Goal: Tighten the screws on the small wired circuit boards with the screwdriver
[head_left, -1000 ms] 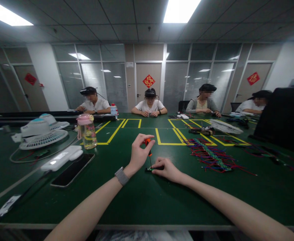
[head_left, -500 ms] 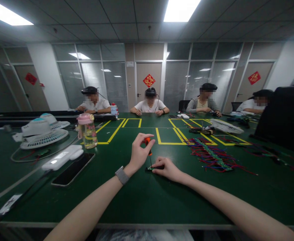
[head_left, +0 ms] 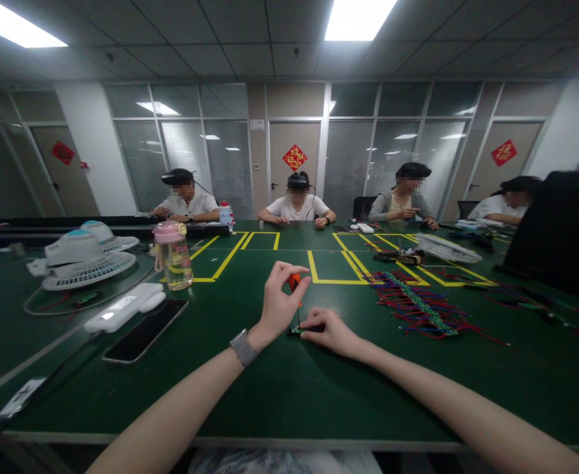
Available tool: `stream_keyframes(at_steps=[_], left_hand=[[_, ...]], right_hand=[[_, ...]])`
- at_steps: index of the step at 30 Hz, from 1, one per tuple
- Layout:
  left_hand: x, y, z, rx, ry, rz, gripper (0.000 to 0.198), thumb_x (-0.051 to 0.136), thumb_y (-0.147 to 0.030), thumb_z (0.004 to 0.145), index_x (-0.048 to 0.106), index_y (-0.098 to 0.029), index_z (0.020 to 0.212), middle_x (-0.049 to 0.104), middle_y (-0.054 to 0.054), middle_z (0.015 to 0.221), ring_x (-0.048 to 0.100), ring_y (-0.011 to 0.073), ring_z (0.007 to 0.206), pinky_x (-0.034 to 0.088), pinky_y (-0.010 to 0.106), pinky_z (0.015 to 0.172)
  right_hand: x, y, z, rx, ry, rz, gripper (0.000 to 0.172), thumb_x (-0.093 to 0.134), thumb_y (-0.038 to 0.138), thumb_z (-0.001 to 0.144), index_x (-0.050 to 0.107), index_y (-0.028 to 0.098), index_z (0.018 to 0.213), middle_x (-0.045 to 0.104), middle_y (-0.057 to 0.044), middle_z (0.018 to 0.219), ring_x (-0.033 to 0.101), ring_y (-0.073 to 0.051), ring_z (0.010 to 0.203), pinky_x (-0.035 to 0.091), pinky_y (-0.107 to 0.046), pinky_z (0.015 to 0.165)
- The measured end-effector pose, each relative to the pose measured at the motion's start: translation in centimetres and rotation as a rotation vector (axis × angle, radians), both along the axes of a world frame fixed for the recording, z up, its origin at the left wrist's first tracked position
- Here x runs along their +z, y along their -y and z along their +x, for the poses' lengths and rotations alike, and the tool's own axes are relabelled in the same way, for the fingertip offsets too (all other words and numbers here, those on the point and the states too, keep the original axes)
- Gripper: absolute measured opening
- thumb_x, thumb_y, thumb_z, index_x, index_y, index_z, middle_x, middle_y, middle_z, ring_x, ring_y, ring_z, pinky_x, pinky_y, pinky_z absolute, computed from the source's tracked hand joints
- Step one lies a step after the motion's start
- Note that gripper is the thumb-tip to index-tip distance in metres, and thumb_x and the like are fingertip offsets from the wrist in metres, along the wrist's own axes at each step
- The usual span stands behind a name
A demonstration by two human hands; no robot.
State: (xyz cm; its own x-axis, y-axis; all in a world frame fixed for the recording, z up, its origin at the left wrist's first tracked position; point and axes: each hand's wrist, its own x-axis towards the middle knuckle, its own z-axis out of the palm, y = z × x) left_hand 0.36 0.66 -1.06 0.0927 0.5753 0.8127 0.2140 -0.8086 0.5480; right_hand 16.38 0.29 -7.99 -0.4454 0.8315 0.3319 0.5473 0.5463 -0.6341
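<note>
Fingers of the left hand (head_left: 278, 301) are pinching a small screwdriver (head_left: 295, 283) by its orange handle, thumb and forefinger closing round the top while the other fingers are curling loosely. The tool's long axis is standing nearly upright, its thin shaft pointing down toward 6 o'clock at a green part (head_left: 294, 332) that is lying on the green table (head_left: 289, 401). That part is sitting at about 5 o'clock from the left hand and right at the fingertips of the right hand (head_left: 329, 333), which is the nearer of the two: it is resting low, palm down, reaching in from 3 o'clock with its fingers pressing together on the part. Whether the tip is sitting in the part is too small to tell. A grey watch (head_left: 243, 347) is wrapping the left wrist at 7 o'clock. Out at 9 o'clock a dark phone (head_left: 145, 331) is lying just beside a white device (head_left: 124, 309); a pink-lidded bottle (head_left: 172, 255) and two fans (head_left: 88, 260) are standing toward 10 o'clock. A bundle of coloured wires (head_left: 415, 303) is spreading at 2 o'clock, and people are sitting along the far edge at 12 o'clock, well apart.
</note>
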Motion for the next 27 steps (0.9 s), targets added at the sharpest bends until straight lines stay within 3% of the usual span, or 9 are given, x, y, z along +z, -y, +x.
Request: stream_keyframes(at_steps=[3, 6, 9, 15, 22, 27], left_hand=[[0.1, 0.2, -0.1, 0.040, -0.018, 0.022, 0.017, 0.054, -0.028, 0.087, 0.068, -0.021, 0.092, 0.051, 0.004, 0.093, 0.053, 0.0150, 0.089, 0.045, 0.028, 0.082], [0.0, 0.1, 0.0, -0.093, 0.011, -0.035, 0.030, 0.038, -0.027, 0.094, 0.064, -0.023, 0.110, 0.053, 0.006, 0.107, 0.055, 0.0166, 0.100, 0.046, 0.030, 0.086], [-0.2, -0.3, 0.2, -0.178, 0.069, -0.094, 0.032, 0.038, -0.028, 0.094, 0.058, -0.022, 0.118, 0.058, 0.007, 0.107, 0.058, 0.0169, 0.096, 0.049, 0.029, 0.081], [-0.2, -0.6, -0.2, -0.021, 0.027, -0.042, 0.019, 0.056, -0.031, 0.086, 0.067, -0.021, 0.098, 0.055, 0.003, 0.088, 0.055, 0.0142, 0.081, 0.046, 0.027, 0.077], [-0.6, -0.9, 0.0, -0.187, 0.082, -0.124, 0.035, 0.035, -0.029, 0.095, 0.055, -0.023, 0.123, 0.058, 0.007, 0.114, 0.058, 0.0169, 0.100, 0.049, 0.029, 0.082], [-0.5, -0.9, -0.1, -0.074, 0.063, -0.096, 0.028, 0.053, -0.031, 0.088, 0.061, -0.021, 0.113, 0.061, 0.005, 0.096, 0.059, 0.0151, 0.087, 0.048, 0.027, 0.077]], right_hand=[[0.0, 0.0, 0.0, 0.006, 0.005, 0.016, 0.018, 0.067, 0.025, 0.078, 0.075, 0.021, 0.094, 0.059, -0.002, 0.077, 0.055, -0.014, 0.071, 0.042, -0.025, 0.067], [-0.1, -0.1, 0.1, 0.006, 0.007, 0.025, 0.018, 0.067, 0.024, 0.077, 0.076, 0.020, 0.092, 0.058, -0.002, 0.075, 0.054, -0.013, 0.070, 0.041, -0.024, 0.066], [-0.2, -0.1, 0.1, 0.006, 0.010, 0.022, 0.018, 0.068, 0.025, 0.077, 0.076, 0.020, 0.093, 0.058, -0.002, 0.075, 0.054, -0.013, 0.070, 0.041, -0.024, 0.065], [-0.1, -0.1, 0.1, 0.000, 0.014, 0.021, 0.018, 0.067, 0.025, 0.077, 0.076, 0.021, 0.093, 0.057, -0.001, 0.074, 0.053, -0.013, 0.070, 0.040, -0.024, 0.065], [-0.2, -0.1, 0.1, 0.008, -0.001, 0.019, 0.017, 0.067, 0.025, 0.077, 0.076, 0.021, 0.092, 0.057, -0.002, 0.075, 0.053, -0.013, 0.069, 0.041, -0.024, 0.065], [0.0, -0.1, 0.0, 0.004, 0.004, 0.012, 0.019, 0.067, 0.024, 0.077, 0.076, 0.020, 0.094, 0.057, -0.002, 0.074, 0.053, -0.013, 0.069, 0.041, -0.024, 0.065]])
